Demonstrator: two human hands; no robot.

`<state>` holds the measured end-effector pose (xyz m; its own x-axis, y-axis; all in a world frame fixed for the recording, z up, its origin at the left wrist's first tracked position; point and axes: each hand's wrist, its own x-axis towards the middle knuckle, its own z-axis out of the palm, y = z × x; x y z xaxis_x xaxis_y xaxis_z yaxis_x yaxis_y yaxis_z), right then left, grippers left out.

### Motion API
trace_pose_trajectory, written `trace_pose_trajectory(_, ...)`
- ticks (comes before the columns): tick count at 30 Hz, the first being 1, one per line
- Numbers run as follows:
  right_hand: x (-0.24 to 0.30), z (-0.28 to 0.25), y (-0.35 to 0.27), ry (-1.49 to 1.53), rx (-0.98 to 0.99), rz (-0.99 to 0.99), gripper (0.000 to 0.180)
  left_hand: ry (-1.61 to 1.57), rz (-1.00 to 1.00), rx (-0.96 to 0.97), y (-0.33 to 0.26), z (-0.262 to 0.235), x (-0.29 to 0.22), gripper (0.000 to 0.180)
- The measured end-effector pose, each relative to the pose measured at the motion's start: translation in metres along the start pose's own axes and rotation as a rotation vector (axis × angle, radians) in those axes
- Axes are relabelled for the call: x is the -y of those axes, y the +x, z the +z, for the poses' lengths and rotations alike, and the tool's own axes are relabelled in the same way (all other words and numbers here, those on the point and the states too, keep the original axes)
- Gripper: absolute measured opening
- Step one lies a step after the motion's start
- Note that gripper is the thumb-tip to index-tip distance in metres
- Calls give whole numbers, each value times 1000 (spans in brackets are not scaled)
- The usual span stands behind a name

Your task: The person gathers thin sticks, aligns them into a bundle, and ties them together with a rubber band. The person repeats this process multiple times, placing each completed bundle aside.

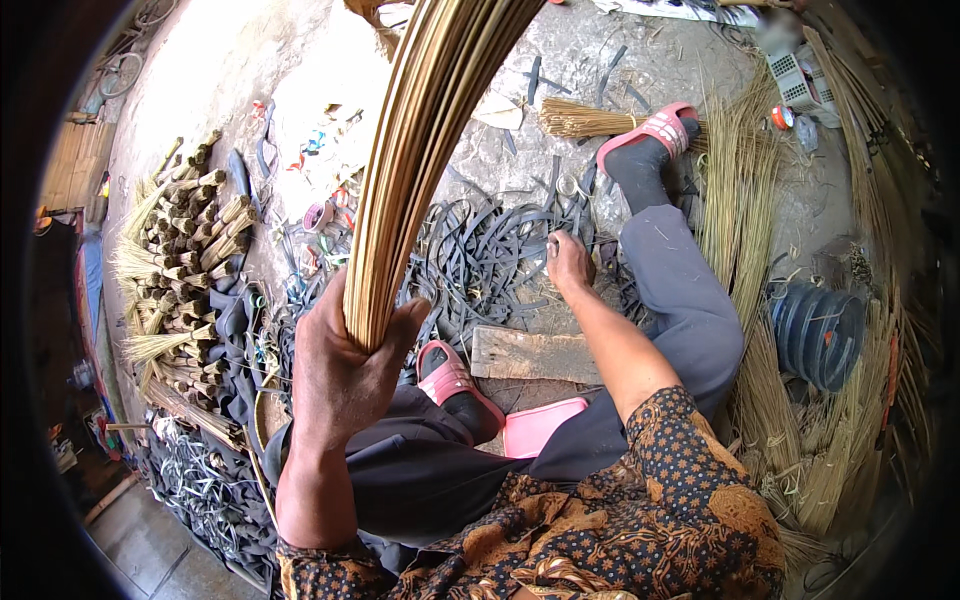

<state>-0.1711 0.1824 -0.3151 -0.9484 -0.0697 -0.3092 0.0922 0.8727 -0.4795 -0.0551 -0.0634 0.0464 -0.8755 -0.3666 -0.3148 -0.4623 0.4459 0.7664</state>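
My left hand is closed round the lower end of a thick bundle of thin broom sticks. The bundle rises from the fist, leans to the right and runs out past the top of the view. Lower and to the right, my right hand hangs over a tangle of dark rubber strips, its fingers curled in. Whatever it may grip is too small or hidden to make out. In front of me a worn wooden board lies on the ground, with a pink flat piece nearer my lap.
At left, many tied stick bundles are piled beside more strips. Long loose sticks lie to the right, near a dark ribbed bucket. Another stick bundle lies under my outstretched right foot in its pink sandal.
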Motion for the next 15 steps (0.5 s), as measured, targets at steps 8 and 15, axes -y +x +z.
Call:
trace_pose_trajectory(8,0,-8,16,-184,149,-207,13,4,15,-3,6,0,4,35)
trace_pose_trajectory(15,22,-80,-24,333,305,-269,21,136,86,-8,4,-1,4,34)
